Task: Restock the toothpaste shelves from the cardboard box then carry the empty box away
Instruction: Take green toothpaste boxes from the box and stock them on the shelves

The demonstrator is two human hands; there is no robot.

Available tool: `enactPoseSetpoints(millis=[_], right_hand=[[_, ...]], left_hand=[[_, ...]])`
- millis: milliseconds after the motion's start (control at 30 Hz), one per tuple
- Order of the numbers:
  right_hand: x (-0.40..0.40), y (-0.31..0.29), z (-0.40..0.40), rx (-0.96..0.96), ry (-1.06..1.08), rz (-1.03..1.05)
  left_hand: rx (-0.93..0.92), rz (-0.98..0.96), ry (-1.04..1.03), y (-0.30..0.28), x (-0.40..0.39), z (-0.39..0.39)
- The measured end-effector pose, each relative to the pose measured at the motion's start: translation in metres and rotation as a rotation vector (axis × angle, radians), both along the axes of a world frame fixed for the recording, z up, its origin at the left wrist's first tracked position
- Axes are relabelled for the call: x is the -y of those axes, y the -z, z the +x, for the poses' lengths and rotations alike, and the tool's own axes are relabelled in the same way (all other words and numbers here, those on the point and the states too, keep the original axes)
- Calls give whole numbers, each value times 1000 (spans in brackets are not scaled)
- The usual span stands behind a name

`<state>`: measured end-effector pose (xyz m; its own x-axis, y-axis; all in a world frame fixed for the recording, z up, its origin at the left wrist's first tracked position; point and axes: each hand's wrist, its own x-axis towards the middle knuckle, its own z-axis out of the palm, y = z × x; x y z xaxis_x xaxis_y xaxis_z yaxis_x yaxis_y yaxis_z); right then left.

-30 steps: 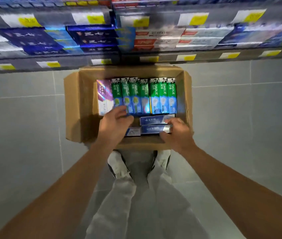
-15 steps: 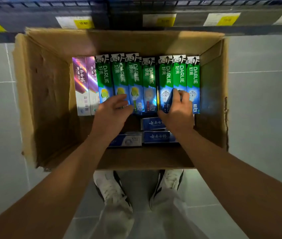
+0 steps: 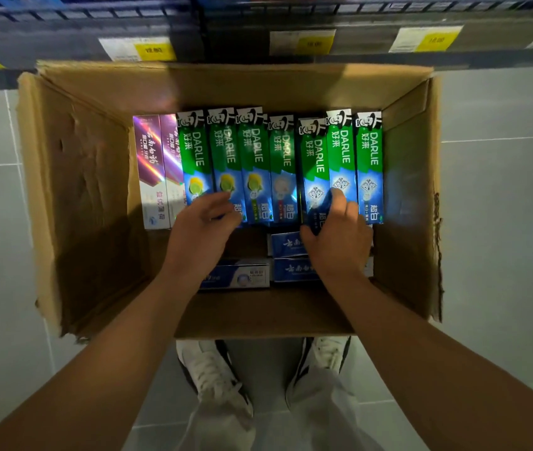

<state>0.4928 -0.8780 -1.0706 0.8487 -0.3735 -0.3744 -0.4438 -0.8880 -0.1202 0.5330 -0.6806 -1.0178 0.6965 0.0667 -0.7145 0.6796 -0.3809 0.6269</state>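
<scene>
An open cardboard box (image 3: 73, 203) stands on the floor below the shelves. Inside it, two purple toothpaste cartons (image 3: 157, 170) lie at the left, beside a row of several green Darlie cartons (image 3: 255, 164). Blue cartons (image 3: 286, 244) lie crosswise at the near side. My left hand (image 3: 204, 226) curls its fingers round the near end of a green carton on the left of the row. My right hand (image 3: 340, 236) pinches the near end of a green carton (image 3: 314, 164) on the right, which sits slightly askew.
A shelf edge with yellow price tags (image 3: 156, 48) runs just beyond the box. Grey floor tiles (image 3: 502, 222) lie on both sides. My white shoes (image 3: 206, 372) stand against the box's near wall.
The view has dropped closer to the box. Both hands have moved from the crosswise blue cartons forward onto the near ends of the green cartons.
</scene>
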Motion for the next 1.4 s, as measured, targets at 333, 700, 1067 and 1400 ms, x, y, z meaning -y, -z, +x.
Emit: enactPoseSetpoints(millis=[333, 700, 1067, 1400], right_hand=[[-18, 4, -16, -13, 134, 94], [-20, 2, -2, 162, 447, 341], [11, -45, -16, 46, 328, 318], [32, -109, -33, 108, 33, 488]], left_hand=[[-50, -47, -18, -10, 0, -5], [-82, -101, -118, -10, -9, -7], [-72, -119, -55, -32, 11, -6], [-25, -253, 98, -91, 13, 31]])
